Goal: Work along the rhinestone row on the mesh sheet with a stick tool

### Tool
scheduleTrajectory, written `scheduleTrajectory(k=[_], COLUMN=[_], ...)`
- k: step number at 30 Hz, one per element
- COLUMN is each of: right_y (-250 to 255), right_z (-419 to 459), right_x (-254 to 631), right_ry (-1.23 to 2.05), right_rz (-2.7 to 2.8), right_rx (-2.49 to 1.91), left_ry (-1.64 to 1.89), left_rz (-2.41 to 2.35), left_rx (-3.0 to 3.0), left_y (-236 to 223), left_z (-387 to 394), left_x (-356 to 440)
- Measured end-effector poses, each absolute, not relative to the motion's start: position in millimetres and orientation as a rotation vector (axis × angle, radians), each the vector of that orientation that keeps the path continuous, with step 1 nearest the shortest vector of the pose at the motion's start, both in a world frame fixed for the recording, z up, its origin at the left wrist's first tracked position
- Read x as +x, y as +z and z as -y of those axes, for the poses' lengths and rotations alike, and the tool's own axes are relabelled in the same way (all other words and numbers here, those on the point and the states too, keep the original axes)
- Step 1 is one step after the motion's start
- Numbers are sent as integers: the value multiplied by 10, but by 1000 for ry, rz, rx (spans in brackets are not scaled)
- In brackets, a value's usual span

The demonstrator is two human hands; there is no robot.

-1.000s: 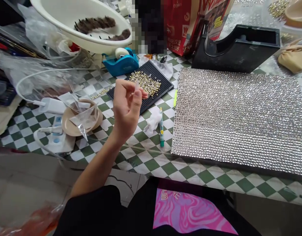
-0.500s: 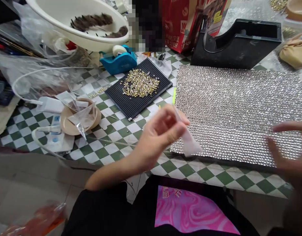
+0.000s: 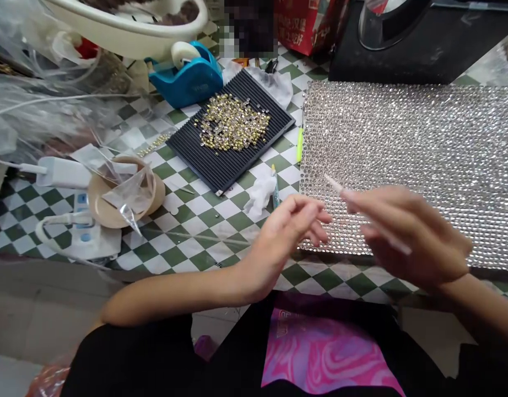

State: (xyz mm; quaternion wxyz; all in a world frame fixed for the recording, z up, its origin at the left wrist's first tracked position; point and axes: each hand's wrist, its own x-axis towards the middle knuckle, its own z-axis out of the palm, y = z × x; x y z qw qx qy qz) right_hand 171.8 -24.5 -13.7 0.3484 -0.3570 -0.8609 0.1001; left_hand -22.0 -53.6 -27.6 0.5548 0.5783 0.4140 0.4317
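My left hand (image 3: 297, 226) hovers over the near left corner of a glittering rhinestone sheet (image 3: 406, 138). Its fingers are loosely curled and apart, with nothing in them. My right hand (image 3: 406, 234), blurred by motion, is just to its right over the sheet's near edge. It pinches a thin whitish stick (image 3: 335, 186) whose tip points up and left. A black ridged tray (image 3: 221, 160) with a heap of gold rhinestones (image 3: 231, 122) lies beyond my left hand.
On the green-checked tablecloth lie a teal pen (image 3: 274, 187), a crumpled tissue (image 3: 259, 197) and a yellow-green pen (image 3: 299, 144). A beige dish (image 3: 97, 207) with plastic bags, a white charger (image 3: 64, 171), a blue tape dispenser (image 3: 192, 80) and a cream basin (image 3: 125, 36) crowd the left; a black box (image 3: 436, 55) stands behind.
My left hand came down from above the tray to the sheet's near corner. My right hand came in from the right and now holds the whitish piece my left hand held.
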Motion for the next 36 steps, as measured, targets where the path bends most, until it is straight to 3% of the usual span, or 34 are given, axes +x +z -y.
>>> scheduleTrajectory(k=[2, 6, 13, 25, 36], right_y=[-216, -290, -328, -427, -426], right_z=[165, 42, 77, 122, 139], right_x=[1696, 1602, 1537, 1539, 1614], right_ry=[420, 909, 1082, 784, 830], right_rz=[2031, 1673, 1762, 2001, 1967], right_rx=[-949, -1180, -1211, -1167, -1208], left_ry=[1135, 1201, 1106, 987, 991], left_rz=[-936, -369, -140, -239, -252], left_rx=[1732, 2368, 2696, 2755, 2756], left_y=[-386, -610, -811, -832, -854], left_z=[555, 624, 690, 711, 719], left_x=[-257, -284, -284, -284, -289])
